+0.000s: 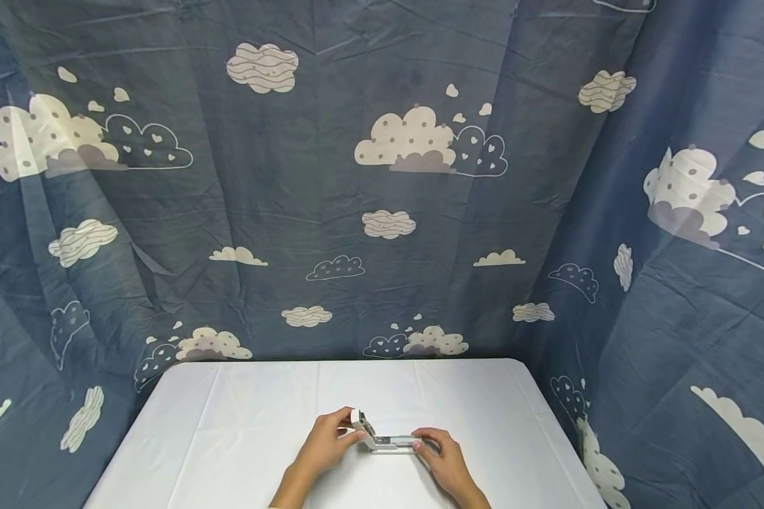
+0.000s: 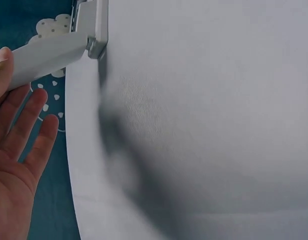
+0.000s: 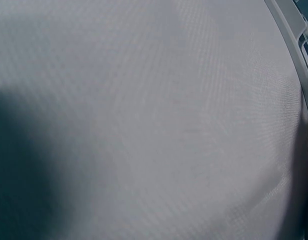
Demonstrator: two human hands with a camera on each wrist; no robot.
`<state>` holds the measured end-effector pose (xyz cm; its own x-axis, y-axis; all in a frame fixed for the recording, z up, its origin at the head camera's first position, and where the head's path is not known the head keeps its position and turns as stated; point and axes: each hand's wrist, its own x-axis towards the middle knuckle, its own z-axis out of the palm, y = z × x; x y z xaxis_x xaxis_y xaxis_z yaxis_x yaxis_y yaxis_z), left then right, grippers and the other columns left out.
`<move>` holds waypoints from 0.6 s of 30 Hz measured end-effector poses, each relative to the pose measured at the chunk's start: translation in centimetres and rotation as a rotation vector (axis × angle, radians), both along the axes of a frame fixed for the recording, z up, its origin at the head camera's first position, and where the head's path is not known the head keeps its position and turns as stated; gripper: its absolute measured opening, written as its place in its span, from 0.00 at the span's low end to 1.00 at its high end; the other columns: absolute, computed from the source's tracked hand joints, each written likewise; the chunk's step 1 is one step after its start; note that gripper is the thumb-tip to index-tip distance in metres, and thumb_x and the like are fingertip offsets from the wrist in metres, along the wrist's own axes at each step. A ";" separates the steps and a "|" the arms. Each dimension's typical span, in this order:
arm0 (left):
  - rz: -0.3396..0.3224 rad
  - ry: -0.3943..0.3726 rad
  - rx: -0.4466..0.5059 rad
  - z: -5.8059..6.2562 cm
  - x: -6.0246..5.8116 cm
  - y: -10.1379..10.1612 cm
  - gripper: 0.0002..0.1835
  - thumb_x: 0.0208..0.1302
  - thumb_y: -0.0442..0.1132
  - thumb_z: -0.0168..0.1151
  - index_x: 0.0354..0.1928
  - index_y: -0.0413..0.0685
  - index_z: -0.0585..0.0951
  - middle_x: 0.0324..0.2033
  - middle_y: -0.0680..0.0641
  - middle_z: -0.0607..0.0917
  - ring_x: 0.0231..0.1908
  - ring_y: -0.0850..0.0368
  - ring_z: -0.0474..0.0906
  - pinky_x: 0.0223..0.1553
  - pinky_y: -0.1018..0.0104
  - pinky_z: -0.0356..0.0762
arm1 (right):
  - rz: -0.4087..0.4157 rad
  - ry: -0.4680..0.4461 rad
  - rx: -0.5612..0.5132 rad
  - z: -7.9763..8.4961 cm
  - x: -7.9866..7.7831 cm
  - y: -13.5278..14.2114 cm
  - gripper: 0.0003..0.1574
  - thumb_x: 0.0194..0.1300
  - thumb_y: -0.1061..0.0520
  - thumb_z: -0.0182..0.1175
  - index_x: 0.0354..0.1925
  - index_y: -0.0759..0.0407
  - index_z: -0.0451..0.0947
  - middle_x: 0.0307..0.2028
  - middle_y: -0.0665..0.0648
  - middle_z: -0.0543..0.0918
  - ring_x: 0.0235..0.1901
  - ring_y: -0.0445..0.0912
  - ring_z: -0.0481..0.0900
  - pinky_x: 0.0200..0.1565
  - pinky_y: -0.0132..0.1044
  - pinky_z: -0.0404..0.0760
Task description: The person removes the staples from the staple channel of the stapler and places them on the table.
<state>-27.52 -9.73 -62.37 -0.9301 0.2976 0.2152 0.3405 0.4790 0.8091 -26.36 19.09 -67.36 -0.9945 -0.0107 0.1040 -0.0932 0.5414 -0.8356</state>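
Observation:
A white and grey stapler (image 1: 391,443) lies opened on the table, its hinge toward the left and its top arm swung up and leaning left. My left hand (image 1: 323,443) grips that raised arm between thumb and fingers. In the left wrist view the thumb presses on the stapler's arm (image 2: 51,57), while other fingers of the left hand (image 2: 19,165) spread below it. At the stapler's right end, my right hand (image 1: 444,463) pinches the base and magazine with thumb and fingertips. The right wrist view catches only the stapler's base (image 3: 294,50) along its right edge; the right hand is mostly hidden there.
A white cloth covers the table (image 1: 242,410), whose far edge meets a dark blue curtain (image 1: 331,191) with cloud prints. More curtain (image 1: 694,339) hangs along the right side. Shadows of the hands fall on the cloth.

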 end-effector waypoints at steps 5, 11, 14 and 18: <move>0.019 -0.024 0.008 -0.3 0.0 -0.7 0.20 0.61 0.49 0.74 0.52 0.52 0.85 0.43 0.53 0.91 0.48 0.54 0.88 0.52 0.57 0.87 | -0.007 -0.014 -0.009 -0.1 -0.1 0.1 0.14 0.67 0.46 0.69 0.48 0.47 0.85 0.54 0.55 0.85 0.64 0.61 0.77 0.69 0.67 0.67; 0.038 -0.040 0.019 -0.6 -0.1 -1.3 0.19 0.58 0.49 0.76 0.50 0.53 0.85 0.41 0.56 0.90 0.48 0.53 0.88 0.52 0.55 0.87 | -0.021 -0.051 -0.012 -0.1 -0.2 0.0 0.13 0.66 0.47 0.69 0.48 0.46 0.85 0.55 0.54 0.85 0.64 0.60 0.76 0.70 0.68 0.66; 0.051 -0.035 0.004 -0.9 -0.1 -1.7 0.19 0.57 0.49 0.76 0.49 0.54 0.86 0.41 0.56 0.90 0.49 0.52 0.88 0.53 0.54 0.87 | -0.022 -0.050 -0.006 -0.2 -0.3 0.0 0.13 0.66 0.47 0.69 0.48 0.46 0.85 0.55 0.54 0.85 0.64 0.60 0.76 0.69 0.68 0.66; 0.065 -0.055 -0.010 -1.0 0.0 -2.1 0.19 0.55 0.50 0.77 0.48 0.55 0.86 0.44 0.55 0.90 0.52 0.49 0.87 0.55 0.54 0.86 | -0.015 -0.039 -0.008 -0.3 -0.2 0.0 0.13 0.66 0.47 0.69 0.48 0.47 0.85 0.55 0.55 0.85 0.64 0.61 0.76 0.69 0.68 0.66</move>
<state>-27.49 -11.81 -63.40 -0.9578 0.2386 0.1605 0.2638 0.5068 0.8207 -26.54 19.09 -67.62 -0.9979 0.0045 0.0647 -0.0522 0.5357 -0.8428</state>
